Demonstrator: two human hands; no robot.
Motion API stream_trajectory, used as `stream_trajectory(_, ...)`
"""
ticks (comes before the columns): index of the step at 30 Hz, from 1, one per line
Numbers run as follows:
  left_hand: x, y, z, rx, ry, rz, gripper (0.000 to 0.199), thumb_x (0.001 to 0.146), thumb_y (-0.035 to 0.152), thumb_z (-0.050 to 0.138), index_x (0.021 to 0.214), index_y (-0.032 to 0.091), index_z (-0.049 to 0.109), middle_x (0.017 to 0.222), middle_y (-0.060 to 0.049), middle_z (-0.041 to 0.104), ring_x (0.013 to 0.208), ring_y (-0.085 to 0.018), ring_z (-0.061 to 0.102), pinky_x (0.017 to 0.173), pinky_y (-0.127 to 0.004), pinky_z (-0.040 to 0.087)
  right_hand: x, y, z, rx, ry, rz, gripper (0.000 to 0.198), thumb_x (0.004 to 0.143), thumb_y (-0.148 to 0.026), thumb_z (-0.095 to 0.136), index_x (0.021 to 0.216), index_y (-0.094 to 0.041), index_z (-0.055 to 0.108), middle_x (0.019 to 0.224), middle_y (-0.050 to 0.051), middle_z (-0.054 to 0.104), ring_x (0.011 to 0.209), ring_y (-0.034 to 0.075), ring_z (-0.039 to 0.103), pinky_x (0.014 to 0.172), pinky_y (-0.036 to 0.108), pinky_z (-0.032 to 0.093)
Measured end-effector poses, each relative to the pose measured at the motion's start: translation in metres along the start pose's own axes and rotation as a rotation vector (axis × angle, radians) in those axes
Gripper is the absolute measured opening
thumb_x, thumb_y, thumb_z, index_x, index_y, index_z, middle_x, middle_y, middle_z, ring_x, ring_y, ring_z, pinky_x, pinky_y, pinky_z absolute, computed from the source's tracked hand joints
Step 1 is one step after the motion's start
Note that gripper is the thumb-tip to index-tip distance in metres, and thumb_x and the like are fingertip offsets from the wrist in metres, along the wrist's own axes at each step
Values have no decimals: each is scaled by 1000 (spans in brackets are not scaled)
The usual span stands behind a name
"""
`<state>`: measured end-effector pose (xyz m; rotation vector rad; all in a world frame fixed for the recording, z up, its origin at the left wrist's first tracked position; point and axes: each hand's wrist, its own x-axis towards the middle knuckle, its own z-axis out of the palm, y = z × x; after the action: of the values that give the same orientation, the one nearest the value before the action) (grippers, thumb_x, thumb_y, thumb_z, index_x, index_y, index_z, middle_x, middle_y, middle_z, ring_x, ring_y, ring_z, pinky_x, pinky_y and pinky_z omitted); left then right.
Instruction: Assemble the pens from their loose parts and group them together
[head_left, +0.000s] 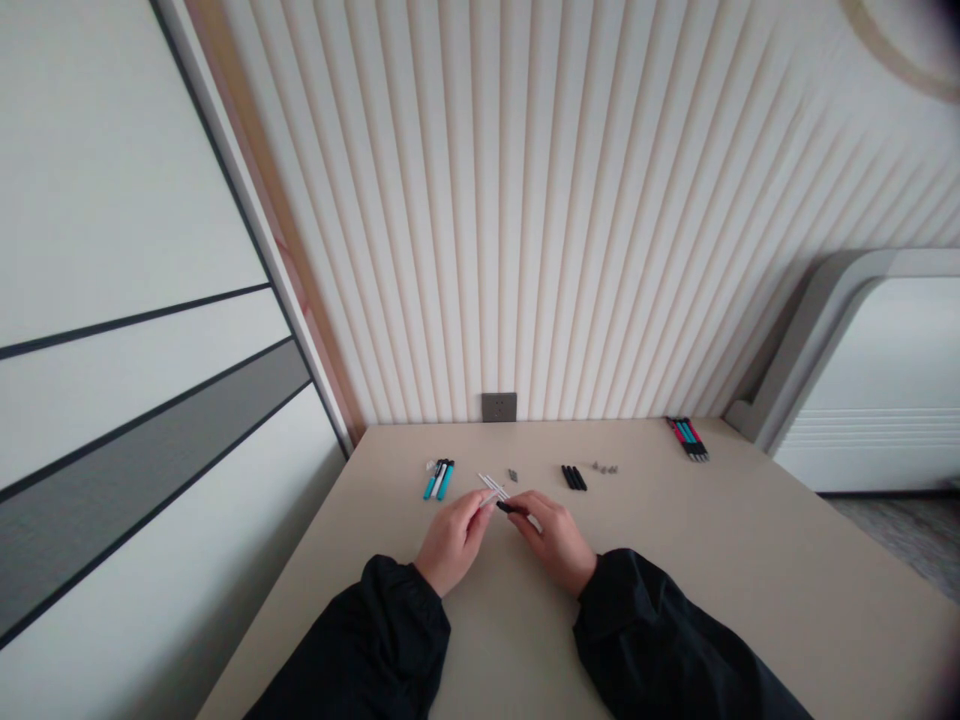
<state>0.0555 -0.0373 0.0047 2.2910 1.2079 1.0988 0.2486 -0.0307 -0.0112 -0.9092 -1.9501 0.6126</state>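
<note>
Head view, looking down past two dark sleeves (375, 640) at a beige worktop (697, 580) against a ribbed cream wall (495, 200). The person's left hand (450, 540) pinches a thin pale rod (488, 497) between thumb and fingers. The right hand (556, 540), just beside it, grips a short black piece (505, 508), its end pointing toward the left hand; whether rod and piece touch is too small to tell. Just beyond the fingertips, slim white sticks (490, 482) lie on the worktop, with small grey parts (513, 475) near them. To the left sits a group of teal, white and black barrels (439, 480); to the right, a row of black tubes (574, 477), then small silvery pieces (604, 468). Well apart, at the far right, lies a set of red, teal and black pens (688, 438). A dark socket (499, 407) is set low in the wall.
</note>
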Motion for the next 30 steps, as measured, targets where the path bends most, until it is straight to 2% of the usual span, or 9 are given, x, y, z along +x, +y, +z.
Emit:
stream_trajectory(4, 0, 2, -1, 38, -3, -24, 25, 98, 26, 36, 112, 19, 55, 105, -8, 67, 99, -18, 62, 87, -29, 46, -1, 2, 1, -2, 21, 30, 18, 91, -22, 53, 106, -22, 63, 98, 4, 68, 88, 17, 64, 79, 27, 51)
stream_trajectory(8, 0, 0, -3, 177, -21, -84, 23, 98, 29, 34, 96, 19, 55, 79, -3, 64, 73, -16, 61, 68, -25, 45, -3, 5, -1, -39, 46, 68, 19, 91, -24, 51, 107, -22, 62, 96, 5, 68, 84, 17, 64, 77, 28, 51)
stream_trajectory(10, 1, -2, -4, 249, -32, -85, 24, 98, 29, 33, 92, 20, 54, 75, -1, 62, 67, -15, 59, 63, -24, 42, -3, 7, -3, -71, 66, 86, 20, 92, -25, 50, 108, -22, 61, 96, 5, 68, 84, 18, 64, 76, 28, 51)
stream_trajectory(19, 2, -2, -7, 337, -86, -48, 26, 98, 28, 32, 88, 21, 55, 77, -1, 62, 71, -15, 59, 65, -23, 39, 1, 11, -12, -150, 125, 79, 22, 93, -26, 47, 107, -22, 63, 97, 6, 66, 80, 18, 63, 74, 29, 51)
stream_trajectory(30, 1, -2, -8, 365, -127, -39, 26, 98, 28, 35, 90, 21, 58, 84, -2, 66, 76, -15, 62, 67, -24, 40, 1, 13, -16, -176, 146, 7, 22, 94, -24, 46, 106, -22, 63, 101, 8, 65, 90, 19, 63, 79, 31, 52)
